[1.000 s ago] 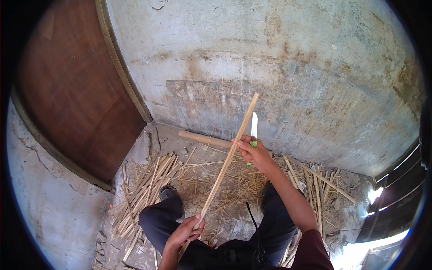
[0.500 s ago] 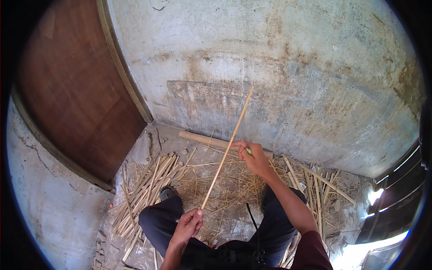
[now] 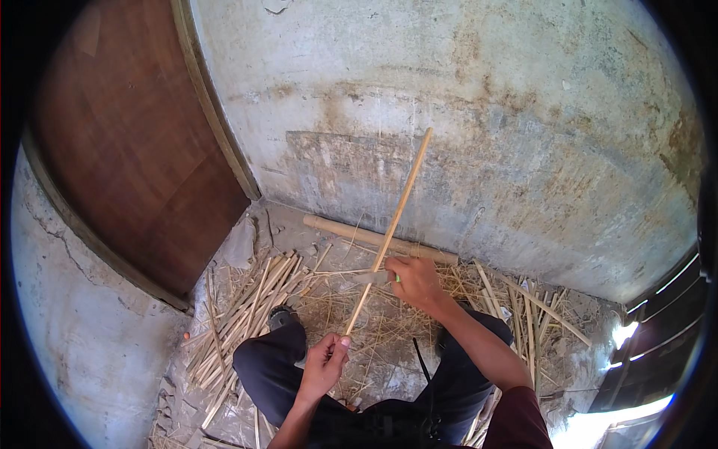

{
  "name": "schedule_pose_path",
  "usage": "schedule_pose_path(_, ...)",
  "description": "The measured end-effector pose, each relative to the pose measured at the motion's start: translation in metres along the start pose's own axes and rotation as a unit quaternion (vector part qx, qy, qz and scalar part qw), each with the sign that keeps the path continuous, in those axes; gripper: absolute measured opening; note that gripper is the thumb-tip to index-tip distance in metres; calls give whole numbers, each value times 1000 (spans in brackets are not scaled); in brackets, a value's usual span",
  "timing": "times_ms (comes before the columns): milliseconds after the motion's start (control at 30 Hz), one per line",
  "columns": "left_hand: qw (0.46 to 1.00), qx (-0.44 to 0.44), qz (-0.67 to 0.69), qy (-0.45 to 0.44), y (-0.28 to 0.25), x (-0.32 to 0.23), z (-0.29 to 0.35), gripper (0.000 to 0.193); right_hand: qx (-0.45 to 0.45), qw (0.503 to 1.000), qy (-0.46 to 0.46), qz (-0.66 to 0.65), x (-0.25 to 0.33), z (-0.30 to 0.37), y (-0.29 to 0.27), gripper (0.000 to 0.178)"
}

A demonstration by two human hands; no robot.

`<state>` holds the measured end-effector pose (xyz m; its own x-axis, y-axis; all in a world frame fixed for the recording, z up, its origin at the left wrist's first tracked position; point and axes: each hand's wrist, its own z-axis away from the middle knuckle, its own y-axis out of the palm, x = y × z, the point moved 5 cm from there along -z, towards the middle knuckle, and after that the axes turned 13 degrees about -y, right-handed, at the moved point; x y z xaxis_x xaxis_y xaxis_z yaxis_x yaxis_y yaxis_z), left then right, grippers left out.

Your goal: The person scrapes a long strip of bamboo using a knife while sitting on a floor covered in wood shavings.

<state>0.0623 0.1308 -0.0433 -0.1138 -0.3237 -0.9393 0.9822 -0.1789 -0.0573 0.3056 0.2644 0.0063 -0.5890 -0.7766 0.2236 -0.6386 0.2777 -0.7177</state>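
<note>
A long, thin bamboo strip (image 3: 407, 183) slants up and away from me toward the wall. My left hand (image 3: 324, 364) pinches its near end, thumb on top. Partway along the strip, my right hand (image 3: 416, 281) is closed round the green handle of a knife (image 3: 372, 278). The knife's flat blade points left and lies across the strip. The right fingers are close against the strip's side; most of the handle is hidden in the fist.
Between my bent legs, shavings (image 3: 389, 318) litter the floor. A pile of bamboo strips (image 3: 247, 322) lies left, with more strips (image 3: 532, 322) at right. A thick bamboo pole (image 3: 351, 231) rests along the wall's foot. A brown door (image 3: 134, 150) stands at left.
My right hand has turned and come slightly nearer, bringing the knife blade into sight across the strip. The strip has rotated to show a wider face, and my left hand has shifted slightly up and right.
</note>
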Motion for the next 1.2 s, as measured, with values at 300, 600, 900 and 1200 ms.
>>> schedule_pose_path(300,994,-49,-64,70,11,-23,-12,34,2,1000,-6,24,20,0,15,9)
schedule_pose_path(600,982,-89,-147,77,24,-33,-1,33,-32,998,20,54,16,-2,-3,8)
schedule_pose_path(900,996,-34,-66,52,28,-22,4,30,-73,995,65,26,4,-1,-19,7)
schedule_pose_path(1200,995,10,-101,8,28,-9,25,35,-139,975,150,86,-40,0,-56,10)
